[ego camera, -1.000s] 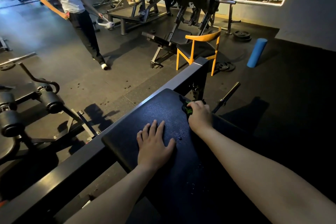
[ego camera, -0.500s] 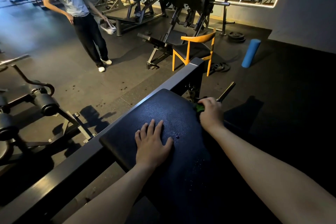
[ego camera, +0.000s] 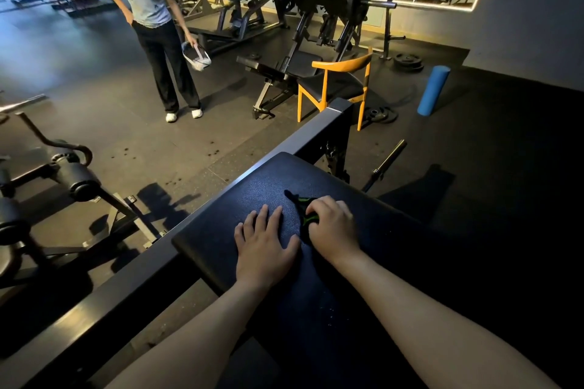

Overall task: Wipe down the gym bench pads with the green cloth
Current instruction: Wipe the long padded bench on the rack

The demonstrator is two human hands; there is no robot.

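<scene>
A dark padded bench pad [ego camera: 252,196] fills the lower middle of the head view, bolted to a grey steel beam [ego camera: 316,133]. My left hand [ego camera: 264,243] lies flat on the pad with straight, spread fingers. Just to its right my right hand [ego camera: 333,227] grips the green cloth [ego camera: 303,208], bunched and pressed against the pad; only a dark, green-edged corner of the cloth pokes out past the fingers. A few water droplets glisten on the pad near my right forearm.
A person [ego camera: 151,25] stands on the floor at the upper left, holding a white object. An orange chair [ego camera: 338,85], a blue foam roller [ego camera: 433,90], weight plates [ego camera: 380,114] and a barbell [ego camera: 384,164] lie beyond the bench. Roller-pad equipment [ego camera: 72,180] stands at the left.
My right hand has slid the cloth back from the pad's far right edge toward the middle, close to my left hand. The left hand stays put. The person has stepped nearer.
</scene>
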